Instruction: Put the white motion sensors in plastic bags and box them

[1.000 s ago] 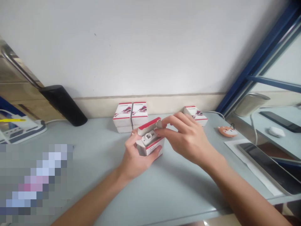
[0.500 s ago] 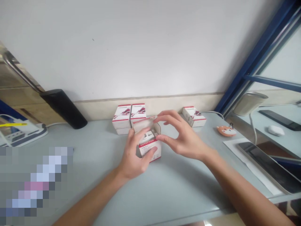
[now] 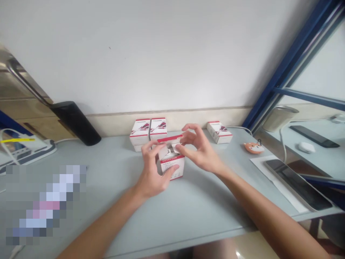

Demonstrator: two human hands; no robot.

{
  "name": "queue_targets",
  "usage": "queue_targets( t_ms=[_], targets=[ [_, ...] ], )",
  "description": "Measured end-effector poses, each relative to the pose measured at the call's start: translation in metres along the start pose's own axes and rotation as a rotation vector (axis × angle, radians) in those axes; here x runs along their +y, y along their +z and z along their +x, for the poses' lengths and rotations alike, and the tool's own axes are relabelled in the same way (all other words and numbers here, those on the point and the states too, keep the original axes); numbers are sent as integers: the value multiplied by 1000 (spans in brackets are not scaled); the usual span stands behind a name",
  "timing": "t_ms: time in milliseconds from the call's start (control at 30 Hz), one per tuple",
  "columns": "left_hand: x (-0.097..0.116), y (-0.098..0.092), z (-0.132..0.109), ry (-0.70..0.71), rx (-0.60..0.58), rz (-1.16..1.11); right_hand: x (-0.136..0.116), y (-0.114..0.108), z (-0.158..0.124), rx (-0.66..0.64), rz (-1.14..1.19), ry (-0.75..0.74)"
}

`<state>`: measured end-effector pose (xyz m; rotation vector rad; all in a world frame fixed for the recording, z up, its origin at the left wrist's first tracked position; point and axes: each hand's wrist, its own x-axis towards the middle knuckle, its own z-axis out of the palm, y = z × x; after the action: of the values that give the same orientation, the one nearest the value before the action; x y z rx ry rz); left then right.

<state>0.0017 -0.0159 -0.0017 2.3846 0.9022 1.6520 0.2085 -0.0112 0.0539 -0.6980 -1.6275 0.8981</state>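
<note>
A small white and red carton (image 3: 172, 166) stands upright on the grey table (image 3: 194, 212), its top flaps partly open over a white part inside. My left hand (image 3: 153, 172) wraps round the carton's left side, thumb on its front. My right hand (image 3: 198, 149) hovers at the carton's top right, fingers curled and pinching a top flap. Just behind stands a stack of like cartons (image 3: 149, 131) against the wall.
Another carton (image 3: 219, 132) lies at the back right, near an orange fox-shaped charm (image 3: 252, 147). A dark tablet on white paper (image 3: 296, 184) lies at the right edge. A black cylinder (image 3: 77, 122) leans at the back left. A blurred patch covers the lower left.
The carton has come down from my hands onto the table and stands upright. Its red lid flap has swung down towards shut, with my right hand working at the top.
</note>
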Motion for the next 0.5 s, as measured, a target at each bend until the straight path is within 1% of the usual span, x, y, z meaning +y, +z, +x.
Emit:
queue_targets(
  t_ms=[67, 133, 233, 300, 400, 433, 500],
  targets=[
    [-4, 2, -1, -9, -6, -81, -1, -2, 0, -31, -90, -52],
    [-6, 4, -1, -58, -35, -144, -3, -5, 0, -85, -196, -118],
    [-7, 7, -1, -117, -13, -186, -3, -6, 0, -135, -251, -164],
    [-6, 11, 1, -91, 39, -219, -3, -5, 0, -104, -248, -167],
    [-8, 17, 3, 25, 142, -265, 0, -4, 0, -39, -273, -186],
    [-9, 17, 3, 51, 144, -246, 2, -4, 0, -33, -286, -202],
    [-13, 16, 3, 53, 94, -186, 6, -5, 1, -52, -320, -254]
  ],
)
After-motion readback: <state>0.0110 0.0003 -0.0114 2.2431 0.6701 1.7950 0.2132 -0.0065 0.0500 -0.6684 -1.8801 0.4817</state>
